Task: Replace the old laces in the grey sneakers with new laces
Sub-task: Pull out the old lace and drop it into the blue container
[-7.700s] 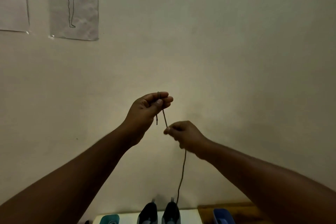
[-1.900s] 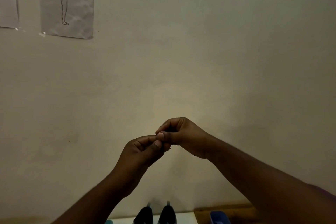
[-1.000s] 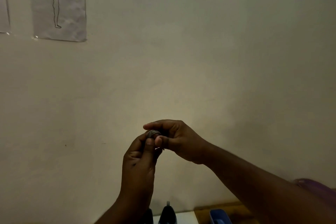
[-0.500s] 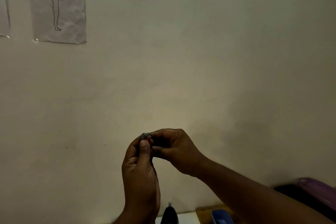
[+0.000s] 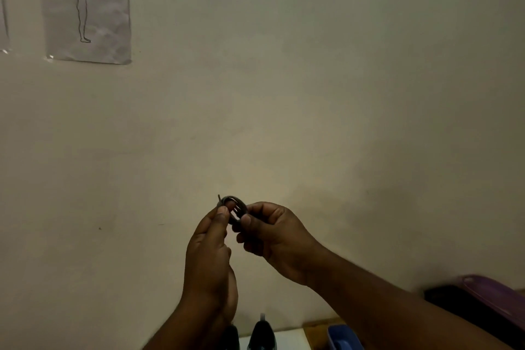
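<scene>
Head view: I hold a coiled dark lace [image 5: 234, 206] raised in front of the wall [image 5: 312, 94], between both hands. My left hand [image 5: 208, 253] pinches the coil's left side between thumb and fingertips, with 1 short lace end sticking up just above the thumb. My right hand [image 5: 272, 231] pinches the coil's right side, thumb in front, fingers curled behind. Well below, at the bottom edge, 2 sneakers [image 5: 262, 335] stand heel-up on a white surface [image 5: 287, 342]; the left 1 is mostly hidden by my left forearm. A blue container [image 5: 341, 338] sits right of them, a purple-lidded box [image 5: 494, 298] farther right. A line-drawn figure sheet [image 5: 88, 6] is taped to the wall.
</scene>
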Action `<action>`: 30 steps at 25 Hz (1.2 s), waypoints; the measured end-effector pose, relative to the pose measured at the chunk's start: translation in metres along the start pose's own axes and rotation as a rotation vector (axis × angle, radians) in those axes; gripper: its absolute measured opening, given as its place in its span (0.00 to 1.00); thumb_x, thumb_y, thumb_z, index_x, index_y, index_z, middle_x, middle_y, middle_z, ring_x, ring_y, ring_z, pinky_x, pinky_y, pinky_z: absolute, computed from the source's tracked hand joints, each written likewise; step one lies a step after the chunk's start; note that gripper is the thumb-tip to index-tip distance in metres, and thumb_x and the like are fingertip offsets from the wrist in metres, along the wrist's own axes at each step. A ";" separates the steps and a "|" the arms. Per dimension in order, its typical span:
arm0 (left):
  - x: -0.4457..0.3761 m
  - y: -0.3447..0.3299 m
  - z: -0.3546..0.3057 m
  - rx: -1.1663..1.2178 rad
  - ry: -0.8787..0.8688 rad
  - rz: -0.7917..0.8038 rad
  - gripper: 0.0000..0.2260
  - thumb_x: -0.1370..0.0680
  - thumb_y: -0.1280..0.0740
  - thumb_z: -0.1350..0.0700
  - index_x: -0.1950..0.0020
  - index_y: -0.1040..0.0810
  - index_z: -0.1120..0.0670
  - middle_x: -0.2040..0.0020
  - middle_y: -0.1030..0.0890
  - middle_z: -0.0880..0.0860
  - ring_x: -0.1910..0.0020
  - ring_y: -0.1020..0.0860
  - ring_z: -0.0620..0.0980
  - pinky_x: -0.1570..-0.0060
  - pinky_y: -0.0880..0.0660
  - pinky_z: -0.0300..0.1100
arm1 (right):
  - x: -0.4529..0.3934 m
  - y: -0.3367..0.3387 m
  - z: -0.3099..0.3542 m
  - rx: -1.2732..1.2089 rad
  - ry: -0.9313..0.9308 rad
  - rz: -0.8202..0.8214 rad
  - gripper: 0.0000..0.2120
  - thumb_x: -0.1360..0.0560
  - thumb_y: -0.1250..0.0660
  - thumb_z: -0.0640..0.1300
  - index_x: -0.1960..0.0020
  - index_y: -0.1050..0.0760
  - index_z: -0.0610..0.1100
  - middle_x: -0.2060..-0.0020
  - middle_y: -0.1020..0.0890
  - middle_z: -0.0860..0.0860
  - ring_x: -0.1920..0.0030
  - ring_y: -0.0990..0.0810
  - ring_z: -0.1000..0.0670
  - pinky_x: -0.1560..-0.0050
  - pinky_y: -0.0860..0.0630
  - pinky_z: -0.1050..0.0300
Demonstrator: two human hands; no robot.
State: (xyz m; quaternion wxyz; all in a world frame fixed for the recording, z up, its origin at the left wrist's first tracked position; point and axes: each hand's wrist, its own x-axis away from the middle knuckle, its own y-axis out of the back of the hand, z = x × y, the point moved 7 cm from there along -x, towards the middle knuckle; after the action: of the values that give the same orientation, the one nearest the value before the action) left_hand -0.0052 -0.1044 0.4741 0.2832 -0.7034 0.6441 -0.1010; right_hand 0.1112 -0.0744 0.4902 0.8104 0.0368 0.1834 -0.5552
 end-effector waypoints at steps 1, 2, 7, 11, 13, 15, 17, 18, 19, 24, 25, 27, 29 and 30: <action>-0.006 0.001 -0.003 -0.036 -0.002 0.001 0.11 0.17 0.38 0.50 0.40 0.17 0.46 0.41 0.18 0.41 0.34 0.27 0.46 0.31 0.35 0.51 | -0.002 0.004 0.002 -0.014 0.017 -0.064 0.13 0.28 0.26 0.42 0.45 0.19 0.40 0.54 0.15 0.42 0.59 0.17 0.49 0.55 0.21 0.55; -0.010 0.001 -0.008 -0.073 -0.008 0.001 0.10 0.17 0.37 0.50 0.42 0.17 0.45 0.43 0.19 0.39 0.35 0.27 0.46 0.31 0.35 0.51 | -0.003 0.008 0.005 -0.012 0.045 -0.120 0.13 0.29 0.25 0.43 0.46 0.18 0.40 0.54 0.15 0.42 0.60 0.18 0.49 0.55 0.21 0.55; -0.030 0.013 -0.020 -0.381 -0.211 -0.096 0.08 0.21 0.33 0.45 0.55 0.15 0.41 0.43 0.19 0.43 0.39 0.24 0.44 0.39 0.29 0.48 | 0.000 0.016 0.023 0.394 0.305 -0.292 0.05 0.25 0.24 0.40 0.49 0.16 0.45 0.60 0.14 0.48 0.61 0.18 0.52 0.57 0.21 0.58; -0.025 0.018 -0.027 -0.836 -0.521 -0.278 0.09 0.23 0.32 0.44 0.62 0.26 0.34 0.33 0.30 0.45 0.26 0.37 0.51 0.28 0.43 0.62 | 0.010 0.014 0.026 0.799 0.531 -0.432 0.05 0.25 0.24 0.50 0.50 0.16 0.52 0.56 0.14 0.60 0.47 0.17 0.56 0.38 0.24 0.49; -0.022 0.016 -0.023 -0.848 -0.607 -0.287 0.05 0.25 0.33 0.44 0.60 0.24 0.35 0.32 0.30 0.46 0.23 0.39 0.55 0.27 0.46 0.65 | 0.011 0.019 0.018 0.972 0.566 -0.492 0.08 0.25 0.26 0.56 0.49 0.17 0.54 0.55 0.16 0.64 0.36 0.23 0.62 0.25 0.40 0.44; -0.026 0.021 -0.011 -0.832 -0.620 -0.273 0.03 0.26 0.34 0.43 0.59 0.23 0.35 0.33 0.31 0.46 0.23 0.39 0.56 0.27 0.46 0.67 | 0.010 0.029 0.008 0.995 0.537 -0.520 0.07 0.24 0.27 0.56 0.49 0.17 0.55 0.56 0.17 0.66 0.30 0.29 0.64 0.22 0.53 0.43; -0.031 0.023 -0.002 -0.803 -0.606 -0.255 0.04 0.26 0.34 0.42 0.60 0.24 0.33 0.33 0.31 0.44 0.24 0.39 0.54 0.28 0.45 0.66 | 0.010 0.035 0.004 0.959 0.497 -0.524 0.07 0.24 0.27 0.56 0.49 0.18 0.56 0.56 0.17 0.65 0.29 0.30 0.65 0.21 0.54 0.41; -0.032 0.023 0.001 -0.799 -0.597 -0.245 0.04 0.26 0.34 0.42 0.60 0.24 0.33 0.33 0.31 0.43 0.24 0.38 0.53 0.28 0.44 0.66 | 0.011 0.038 0.004 0.928 0.486 -0.524 0.07 0.24 0.26 0.55 0.47 0.18 0.56 0.56 0.17 0.65 0.31 0.29 0.66 0.21 0.51 0.39; -0.032 0.022 0.003 -0.799 -0.584 -0.236 0.03 0.26 0.34 0.42 0.60 0.24 0.33 0.33 0.31 0.43 0.24 0.38 0.52 0.28 0.43 0.66 | 0.012 0.040 0.004 0.887 0.478 -0.521 0.09 0.24 0.26 0.54 0.45 0.18 0.56 0.57 0.17 0.64 0.35 0.26 0.66 0.23 0.47 0.37; -0.037 0.028 0.043 -0.900 -0.443 -0.207 0.03 0.22 0.32 0.45 0.55 0.21 0.37 0.31 0.32 0.44 0.22 0.42 0.54 0.26 0.48 0.65 | 0.013 0.062 -0.024 0.722 0.391 -0.489 0.07 0.26 0.24 0.51 0.50 0.17 0.52 0.57 0.16 0.60 0.51 0.19 0.53 0.41 0.24 0.38; -0.038 0.033 0.058 -0.922 -0.398 -0.201 0.03 0.21 0.32 0.45 0.55 0.21 0.38 0.31 0.31 0.44 0.22 0.42 0.53 0.26 0.47 0.65 | 0.017 0.069 -0.040 0.703 0.352 -0.491 0.05 0.26 0.24 0.49 0.51 0.16 0.51 0.58 0.16 0.58 0.52 0.19 0.53 0.43 0.22 0.40; -0.036 0.046 0.096 -0.958 -0.274 -0.176 0.04 0.21 0.32 0.44 0.56 0.22 0.37 0.31 0.29 0.45 0.23 0.40 0.54 0.26 0.45 0.64 | 0.028 0.086 -0.082 0.641 0.237 -0.500 0.04 0.27 0.23 0.45 0.52 0.16 0.50 0.58 0.15 0.55 0.53 0.19 0.54 0.45 0.20 0.46; -0.030 0.062 0.144 -0.987 -0.138 -0.142 0.06 0.21 0.33 0.44 0.58 0.24 0.34 0.33 0.26 0.47 0.26 0.36 0.54 0.27 0.42 0.63 | 0.044 0.106 -0.137 0.568 0.115 -0.517 0.03 0.27 0.23 0.44 0.54 0.16 0.49 0.58 0.15 0.51 0.53 0.17 0.50 0.47 0.19 0.48; -0.027 0.070 0.169 -1.002 -0.078 -0.120 0.06 0.21 0.34 0.43 0.58 0.24 0.34 0.33 0.25 0.48 0.28 0.33 0.54 0.28 0.39 0.62 | 0.053 0.117 -0.166 0.520 0.054 -0.527 0.03 0.27 0.23 0.43 0.54 0.16 0.49 0.58 0.14 0.50 0.53 0.16 0.48 0.47 0.18 0.47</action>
State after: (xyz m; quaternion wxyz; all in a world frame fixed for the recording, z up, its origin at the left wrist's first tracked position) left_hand 0.0174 -0.0332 0.3046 -0.0716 -0.7920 0.5606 0.2310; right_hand 0.1922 -0.0333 0.3011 0.5982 0.2077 0.0605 -0.7716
